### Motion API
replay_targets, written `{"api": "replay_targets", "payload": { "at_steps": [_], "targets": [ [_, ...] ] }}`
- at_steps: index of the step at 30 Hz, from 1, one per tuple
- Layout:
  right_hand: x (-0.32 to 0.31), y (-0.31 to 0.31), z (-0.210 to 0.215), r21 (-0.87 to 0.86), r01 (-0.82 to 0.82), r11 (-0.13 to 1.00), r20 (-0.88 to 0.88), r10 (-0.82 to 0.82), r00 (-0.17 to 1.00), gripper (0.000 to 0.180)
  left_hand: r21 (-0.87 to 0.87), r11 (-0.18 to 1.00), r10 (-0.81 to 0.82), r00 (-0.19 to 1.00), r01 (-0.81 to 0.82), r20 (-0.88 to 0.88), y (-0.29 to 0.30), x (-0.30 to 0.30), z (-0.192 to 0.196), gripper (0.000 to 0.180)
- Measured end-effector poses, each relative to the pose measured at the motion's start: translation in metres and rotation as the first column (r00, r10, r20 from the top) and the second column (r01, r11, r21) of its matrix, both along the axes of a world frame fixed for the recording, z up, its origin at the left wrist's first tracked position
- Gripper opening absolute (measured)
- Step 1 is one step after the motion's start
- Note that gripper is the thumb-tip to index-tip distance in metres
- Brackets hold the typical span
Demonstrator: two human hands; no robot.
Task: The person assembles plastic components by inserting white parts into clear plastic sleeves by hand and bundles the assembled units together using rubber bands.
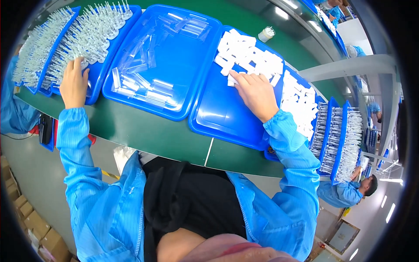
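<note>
My left hand (74,83) rests on a rack of small clear plastic parts (85,39) standing upright in a blue tray at the left, fingers curled among them. My right hand (255,91) lies on a heap of small white plastic pieces (246,54) in a blue tray (218,115), fingertips pressed on one piece at the heap's near edge. Between the two hands sits a blue tray (174,65) with several clear plastic tubes (144,85) lying loose.
All trays stand on a green conveyor belt (144,131). More white pieces (301,107) and racks of clear parts (340,139) fill trays at the right. A small white cup (266,34) stands behind. Another worker in blue (345,192) is at lower right; cardboard boxes (30,218) lower left.
</note>
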State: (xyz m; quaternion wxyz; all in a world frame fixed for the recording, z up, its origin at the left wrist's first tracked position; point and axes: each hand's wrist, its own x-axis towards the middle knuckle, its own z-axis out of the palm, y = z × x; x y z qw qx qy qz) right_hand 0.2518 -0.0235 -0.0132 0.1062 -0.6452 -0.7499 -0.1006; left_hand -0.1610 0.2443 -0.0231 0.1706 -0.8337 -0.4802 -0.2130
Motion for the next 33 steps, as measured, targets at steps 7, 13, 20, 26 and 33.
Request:
{"api": "replay_targets", "payload": {
  "at_steps": [7, 13, 20, 26, 33],
  "targets": [
    [-0.002, -0.009, 0.012, -0.014, 0.072, 0.997, -0.098, -0.073, 0.993, 0.029, -0.002, 1.0, 0.027, 0.999, -0.028, -0.03, 0.008, -0.006, -0.001, 0.014],
    [-0.02, -0.032, 0.034, -0.242, 0.207, 0.948, -0.816, -0.315, 0.485, 0.025, -0.326, 0.87, 0.104, 0.508, 0.371, 0.855, -0.035, -0.01, 0.014, 0.026],
    [-0.054, -0.043, 0.02, -0.362, 0.091, 0.928, -0.921, -0.34, -0.192, 0.038, -0.207, 0.356, 0.546, -0.023, 0.911, 0.837, -0.114, 0.072, 0.027, 0.032],
    [-0.064, -0.044, 0.01, -0.381, 0.097, 0.92, -0.863, -0.316, -0.393, 0.041, -0.377, 0.263, -0.065, 0.406, 0.888, 0.912, -0.188, 0.14, 0.011, 0.027],
    [-0.07, -0.057, -0.002, -0.284, 0.313, 0.906, -0.765, -0.017, -0.643, 0.033, -0.426, 0.074, -0.114, 0.432, 0.902, 0.895, -0.214, 0.155, 0.012, 0.026]
  ]
}}
